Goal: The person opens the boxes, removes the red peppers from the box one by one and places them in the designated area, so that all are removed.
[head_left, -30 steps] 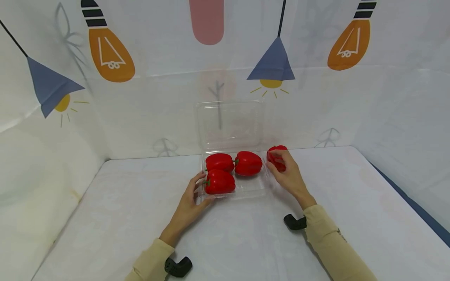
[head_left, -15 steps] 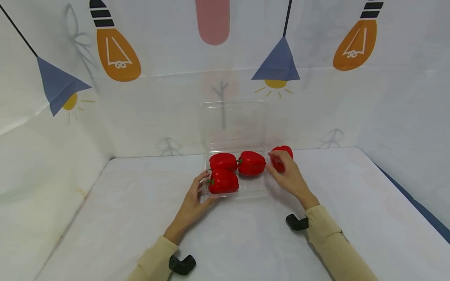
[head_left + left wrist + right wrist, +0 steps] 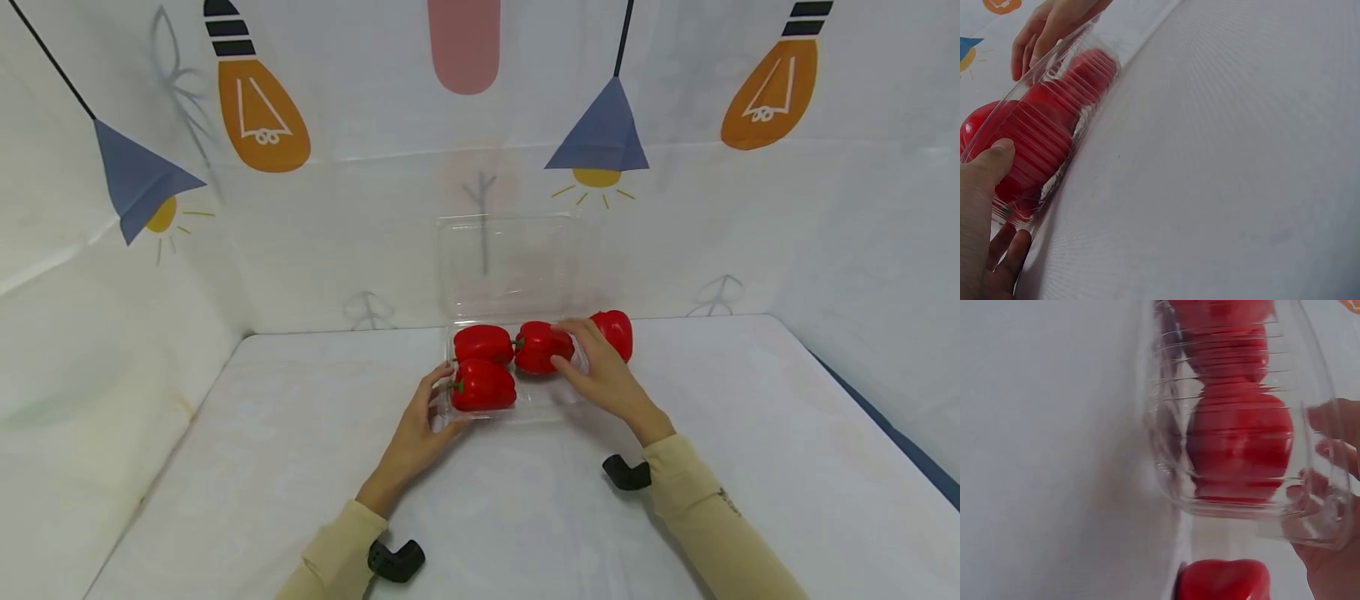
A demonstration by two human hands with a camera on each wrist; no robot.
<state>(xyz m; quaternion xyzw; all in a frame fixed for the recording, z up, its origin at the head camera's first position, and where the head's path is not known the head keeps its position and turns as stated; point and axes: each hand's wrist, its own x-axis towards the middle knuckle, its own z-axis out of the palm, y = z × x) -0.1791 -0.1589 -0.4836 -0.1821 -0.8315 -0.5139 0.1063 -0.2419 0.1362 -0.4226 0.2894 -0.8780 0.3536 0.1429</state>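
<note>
A clear plastic clamshell box (image 3: 542,407) sits near the table's back edge, its lid (image 3: 517,267) raised behind it. Three red bell peppers lie inside: one at back left (image 3: 482,342), one at front left (image 3: 483,386) and one at back right (image 3: 534,348). My left hand (image 3: 412,437) holds the box's left end, thumb along the front wall and fingers round the corner. My right hand (image 3: 603,379) reaches over the right rim, fingers spread at the back-right pepper. In the right wrist view these fingertips (image 3: 1317,417) hover beside that pepper. Another bell pepper (image 3: 617,332) lies outside, partly behind this hand.
White cloth covers the table (image 3: 510,517), and a white backdrop (image 3: 360,225) printed with lamps and bulbs rises right behind the lid. A black curved piece juts from each sleeve, one at the left wrist (image 3: 396,561) and one at the right (image 3: 626,472).
My right hand has left the loose bell pepper and moved left over the box's rim to the back-right pepper. My left hand keeps its hold on the box. The head view has shifted slightly.
</note>
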